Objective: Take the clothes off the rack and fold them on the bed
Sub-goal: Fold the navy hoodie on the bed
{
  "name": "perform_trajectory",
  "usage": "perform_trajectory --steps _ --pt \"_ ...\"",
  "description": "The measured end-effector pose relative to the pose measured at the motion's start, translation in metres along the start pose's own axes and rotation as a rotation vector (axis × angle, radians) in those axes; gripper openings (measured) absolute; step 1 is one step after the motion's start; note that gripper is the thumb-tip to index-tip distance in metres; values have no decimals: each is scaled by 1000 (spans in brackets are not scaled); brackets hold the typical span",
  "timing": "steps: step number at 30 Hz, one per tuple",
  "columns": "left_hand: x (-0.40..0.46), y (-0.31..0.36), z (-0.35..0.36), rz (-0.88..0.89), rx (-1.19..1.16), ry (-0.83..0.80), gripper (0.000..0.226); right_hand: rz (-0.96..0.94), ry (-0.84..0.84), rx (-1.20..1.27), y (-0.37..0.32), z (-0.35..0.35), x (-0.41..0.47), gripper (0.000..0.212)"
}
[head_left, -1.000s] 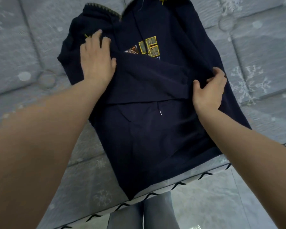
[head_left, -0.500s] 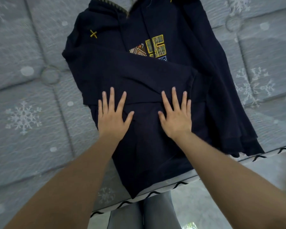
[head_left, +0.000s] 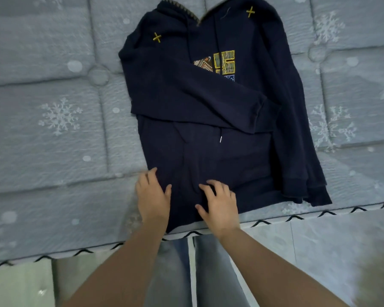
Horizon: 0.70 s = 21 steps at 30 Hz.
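Your left hand (head_left: pixel 152 197) rests at the bottom left corner of the dark blue hoodie (head_left: pixel 211 129). Its fingers are bent a little and lie on the cloth near the hem, with the thumb out to the side; they pinch nothing that you can see. Half a second ago this hand lay flat higher up, in the middle of the hoodie, with straight fingers. It has slid down toward you.

The hoodie lies face up on the grey bed (head_left: pixel 53 120), the one with the snowflake pattern. Its hem sits near the bed's edge, close to your legs. The left sleeve (head_left: pixel 193 94) is folded across the chest and hides part of the yellow patch (head_left: pixel 224 63), just as before. A white cord tip (head_left: pixel 220 139) shows under the folded sleeve.

Your right hand (head_left: pixel 218 206) is on the lower middle of the hoodie, near the hem. Its fingers are curled and press into the cloth, which bunches a little there; you cannot tell if they have caught a fold. This hand too has come down from the middle.

The right sleeve (head_left: pixel 306 151) lies straight down the right side, with its cuff near the bed's edge.
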State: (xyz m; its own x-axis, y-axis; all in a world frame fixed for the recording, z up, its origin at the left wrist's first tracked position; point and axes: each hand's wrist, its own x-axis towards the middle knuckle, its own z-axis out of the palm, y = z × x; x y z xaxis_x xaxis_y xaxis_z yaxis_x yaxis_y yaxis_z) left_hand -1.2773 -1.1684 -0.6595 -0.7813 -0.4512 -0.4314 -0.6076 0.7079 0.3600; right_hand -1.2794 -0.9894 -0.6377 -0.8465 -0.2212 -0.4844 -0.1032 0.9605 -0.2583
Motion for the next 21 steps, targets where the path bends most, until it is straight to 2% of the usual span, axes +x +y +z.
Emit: perform_trajectory --steps 2,4,6,10,12,15,17,19,21 --pt "-15 -3 3 -229 -237 7 43 -47 -20 -34 5 -1 -4 61" --pt "-24 -10 9 -356 -318 -31 23 -80 -4 -76 9 -1 -4 53" --pt "-32 -13 11 -363 -269 -30 24 -111 57 -121 10 0 -1 39" --pt "-53 -18 7 -343 -257 138 29 -49 91 -75 7 9 -2 9" --pt "-60 -26 9 -353 -244 123 29 -29 93 -96 3 16 -9 11" --pt "-58 -34 13 -425 -146 -5 30 -58 82 -203 4 26 -19 22" --pt "-54 -32 11 -406 -58 3 23 -128 86 -221 9 26 -18 19" --pt "-53 -27 5 -307 14 113 18 -138 41 -162 14 22 -16 10" --pt "-50 -27 2 -19 123 162 31 -70 -45 -32 14 20 -19 16"
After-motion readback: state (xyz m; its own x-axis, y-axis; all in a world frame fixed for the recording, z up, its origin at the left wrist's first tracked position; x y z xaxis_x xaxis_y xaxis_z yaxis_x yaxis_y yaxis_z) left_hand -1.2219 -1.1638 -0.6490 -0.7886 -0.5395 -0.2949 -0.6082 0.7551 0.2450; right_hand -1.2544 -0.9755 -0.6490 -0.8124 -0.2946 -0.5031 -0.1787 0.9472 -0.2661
